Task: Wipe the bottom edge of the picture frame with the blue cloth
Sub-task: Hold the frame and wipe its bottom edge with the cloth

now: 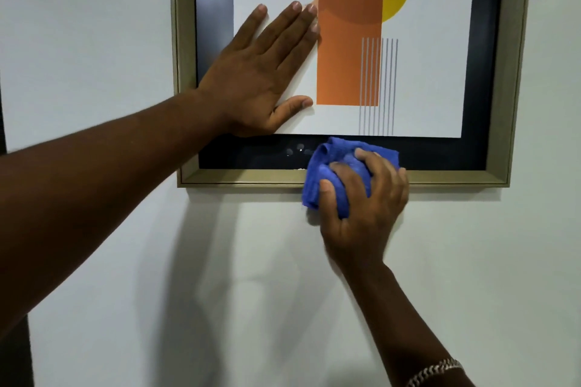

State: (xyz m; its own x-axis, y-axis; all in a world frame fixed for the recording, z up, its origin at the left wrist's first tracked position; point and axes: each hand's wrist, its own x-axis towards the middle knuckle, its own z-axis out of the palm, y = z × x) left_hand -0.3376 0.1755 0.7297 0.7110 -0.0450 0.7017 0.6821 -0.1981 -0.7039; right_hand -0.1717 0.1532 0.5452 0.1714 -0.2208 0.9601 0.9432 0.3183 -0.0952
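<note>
**Cloth bunched against the frame's lower rail**

The right hand (pixel 361 198) is clenched around the blue cloth (pixel 333 166), a crumpled wad with no clear long axis, pressed onto the bottom edge (pixel 245 177) of the picture frame (pixel 515 72). That edge runs level, side to side, stretching away from the right hand on both sides. The cloth overlaps the gold rail and the dark mat above it, and hangs onto the wall (pixel 94 41) below. Up and to the left of it, the left hand (pixel 261 72) lies flat with fingers spread on the glass, gripping nothing, fingertips pointing up and right toward the orange rectangle (pixel 345 66). A bracelet (pixel 435 371) circles the right wrist
</note>
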